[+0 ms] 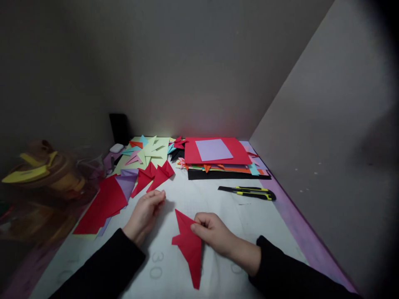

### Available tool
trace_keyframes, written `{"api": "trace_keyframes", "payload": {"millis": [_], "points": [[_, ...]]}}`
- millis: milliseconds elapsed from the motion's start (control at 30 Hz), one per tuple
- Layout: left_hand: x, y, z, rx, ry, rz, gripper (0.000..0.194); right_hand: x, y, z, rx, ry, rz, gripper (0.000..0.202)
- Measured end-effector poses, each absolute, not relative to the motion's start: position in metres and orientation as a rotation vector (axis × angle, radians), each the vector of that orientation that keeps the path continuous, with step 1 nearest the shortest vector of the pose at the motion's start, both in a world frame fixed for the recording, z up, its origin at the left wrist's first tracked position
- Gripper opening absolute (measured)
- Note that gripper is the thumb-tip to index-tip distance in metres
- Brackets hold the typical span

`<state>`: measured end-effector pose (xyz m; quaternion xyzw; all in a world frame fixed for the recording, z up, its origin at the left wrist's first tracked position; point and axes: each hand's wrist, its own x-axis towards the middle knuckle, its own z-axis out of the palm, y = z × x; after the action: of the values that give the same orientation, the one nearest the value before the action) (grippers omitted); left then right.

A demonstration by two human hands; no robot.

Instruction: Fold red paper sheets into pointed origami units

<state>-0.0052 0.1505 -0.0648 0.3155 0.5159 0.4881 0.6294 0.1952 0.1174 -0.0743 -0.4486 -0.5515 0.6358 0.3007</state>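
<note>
My right hand (212, 232) pinches a folded red paper piece (190, 241) by its right edge, thumb on top. The piece has a point at the top, a short tab on its left side and a long tail towards me. To its left, apart from it, my left hand (147, 214) is loosely closed, thumb against the curled fingers, and nothing shows in it. Beyond that hand lie two folded red paper pieces (162, 174). Red paper sheets (102, 205) and a folded purple paper piece (127, 182) lie to its left.
A black and yellow utility knife (249, 192) lies at right. Behind are stacked coloured papers with a purple sheet (213, 149) on top, and pale green paper (160, 155) bearing several folded shapes. A blurred brown basket (67, 178) stands left. Walls (199, 83) close off the back and right.
</note>
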Motion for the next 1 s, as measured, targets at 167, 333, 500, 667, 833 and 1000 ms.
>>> {"api": "trace_keyframes", "payload": {"millis": [167,333,500,667,833,1000], "points": [[0.004,0.141,-0.06,0.802,1.053,1.001,0.029,0.197,0.119,-0.076,-1.196,-1.385,1.687,0.037],[0.017,0.126,-0.056,1.032,0.864,0.717,0.031,0.197,0.119,-0.079,-1.206,-1.352,1.645,0.043],[0.015,0.127,-0.056,1.073,0.922,0.718,0.03,0.198,0.119,-0.082,-1.183,-1.289,1.647,0.047],[0.017,0.129,-0.061,0.985,1.002,0.866,0.034,0.198,0.122,-0.081,-1.095,-1.263,1.685,0.048],[0.017,0.128,-0.062,0.981,1.012,0.926,0.032,0.196,0.121,-0.08,-1.126,-1.264,1.704,0.046],[0.014,0.131,-0.057,0.906,1.152,0.999,0.037,0.197,0.121,-0.083,-1.16,-1.355,1.646,0.043]]}}
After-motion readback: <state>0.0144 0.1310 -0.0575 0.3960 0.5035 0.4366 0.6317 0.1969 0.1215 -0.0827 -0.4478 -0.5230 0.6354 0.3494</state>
